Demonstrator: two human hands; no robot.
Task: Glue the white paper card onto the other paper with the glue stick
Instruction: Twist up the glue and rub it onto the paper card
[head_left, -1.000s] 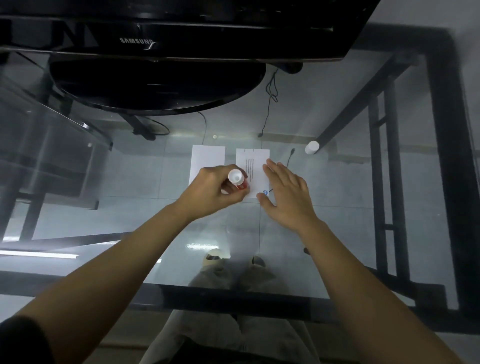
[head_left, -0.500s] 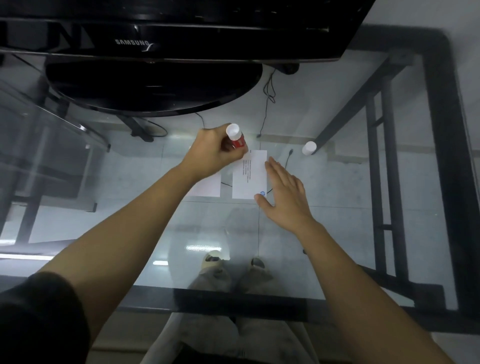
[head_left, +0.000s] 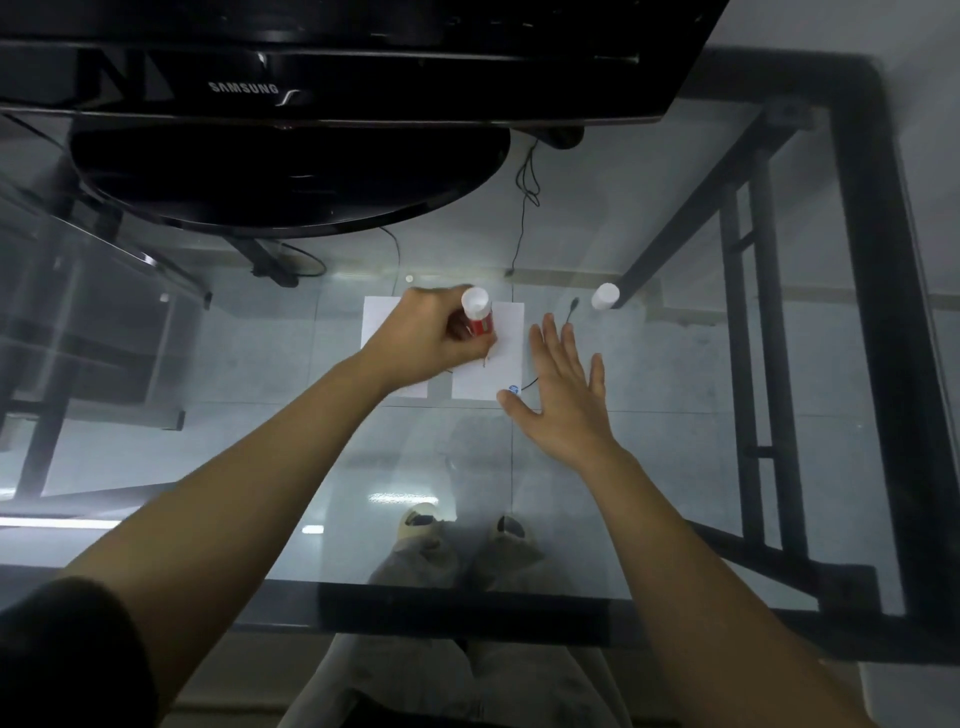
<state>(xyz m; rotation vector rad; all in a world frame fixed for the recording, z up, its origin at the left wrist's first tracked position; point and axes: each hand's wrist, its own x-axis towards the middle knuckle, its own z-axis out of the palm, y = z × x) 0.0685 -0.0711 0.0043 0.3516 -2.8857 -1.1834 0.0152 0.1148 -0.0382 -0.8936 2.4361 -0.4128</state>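
Observation:
Two white papers lie side by side on the glass table. The right one, a card with faint print and a blue logo at its near corner, lies under the glue stick. My left hand grips that red stick, its white end up and its tip down on the card. The other paper is partly hidden under my left hand and wrist. My right hand lies flat and open, fingers spread, at the card's right edge, with the thumb on the near right corner.
The white glue cap stands on the glass to the right of the card. A black Samsung monitor with a round base fills the far side. The table's black frame runs along the right and near edges. My feet show through the glass.
My left hand has drawn the glue stick back from the card's far edge toward its middle. The right hand has stayed at the card's right edge.

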